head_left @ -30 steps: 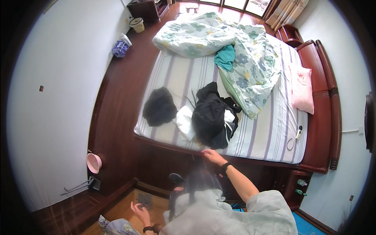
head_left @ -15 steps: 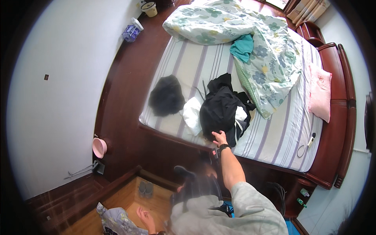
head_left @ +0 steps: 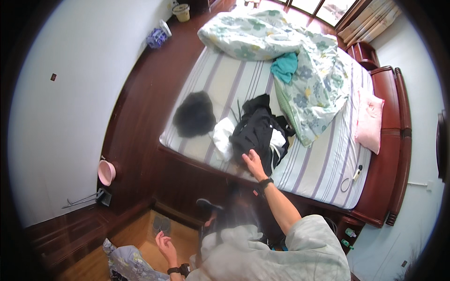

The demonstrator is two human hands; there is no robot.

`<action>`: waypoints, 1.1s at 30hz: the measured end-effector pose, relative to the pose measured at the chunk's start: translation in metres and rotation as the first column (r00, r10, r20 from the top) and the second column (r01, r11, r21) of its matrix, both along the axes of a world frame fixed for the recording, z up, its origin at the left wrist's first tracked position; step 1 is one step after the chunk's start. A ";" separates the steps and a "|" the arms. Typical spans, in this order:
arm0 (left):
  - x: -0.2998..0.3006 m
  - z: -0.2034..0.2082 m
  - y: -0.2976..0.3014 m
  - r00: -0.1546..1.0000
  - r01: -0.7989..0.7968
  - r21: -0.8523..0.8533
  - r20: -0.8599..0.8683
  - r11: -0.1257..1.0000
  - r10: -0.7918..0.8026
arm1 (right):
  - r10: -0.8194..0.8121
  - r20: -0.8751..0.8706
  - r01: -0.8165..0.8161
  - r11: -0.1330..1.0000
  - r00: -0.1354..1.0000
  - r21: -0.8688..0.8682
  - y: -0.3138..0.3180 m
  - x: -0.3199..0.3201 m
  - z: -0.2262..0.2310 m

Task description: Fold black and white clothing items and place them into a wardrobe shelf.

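Against the near edge of a heap of black clothes [head_left: 253,129] on the bed, my right hand [head_left: 254,165] reaches out with thumb and fingers apart. Whether its fingertips touch the cloth is hard to tell. White cloth [head_left: 224,136] lies just left of the heap, and a white piece shows among the black folds. Farther left sits a dark, fuzzy-looking round bundle [head_left: 194,114]. My left hand [head_left: 165,247] hangs low over the floor near a pair of grey slippers [head_left: 162,225], its fingers loosely bent and apart, holding nothing.
The striped bed [head_left: 309,175] carries a floral quilt [head_left: 314,93], a teal cloth [head_left: 284,68] and a pink pillow [head_left: 369,122]. Its dark wooden frame edge runs before me. At left stand a pink basin [head_left: 107,173] and a dustpan [head_left: 104,197]. Floral fabric [head_left: 129,262] lies lower left.
The view has shifted, so the bed and its things sit slightly farther left. My left hand has risen toward the slippers. My right hand stays at the near edge of the black clothes.
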State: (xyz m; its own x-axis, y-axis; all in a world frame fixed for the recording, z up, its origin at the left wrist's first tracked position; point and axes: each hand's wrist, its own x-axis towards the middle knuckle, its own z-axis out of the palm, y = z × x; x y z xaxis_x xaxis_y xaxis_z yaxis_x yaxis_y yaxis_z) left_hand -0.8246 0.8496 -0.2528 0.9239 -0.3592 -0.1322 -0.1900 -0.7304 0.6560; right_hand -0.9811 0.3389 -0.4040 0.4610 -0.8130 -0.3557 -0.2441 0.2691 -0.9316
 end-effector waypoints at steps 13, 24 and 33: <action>0.070 0.128 -0.168 0.859 0.498 -0.296 0.292 0.815 -0.419 | 0.513 0.362 -0.558 0.830 0.779 0.025 0.066 0.058 0.319; 0.098 0.216 -0.100 0.886 0.429 -0.415 0.367 0.803 -0.284 | 0.696 0.543 -0.825 0.566 0.470 -0.011 0.156 0.126 0.416; 0.131 0.281 -0.040 0.941 0.271 -0.485 0.316 0.832 -0.122 | 0.945 0.268 -0.933 0.254 0.185 -0.253 0.204 0.175 0.397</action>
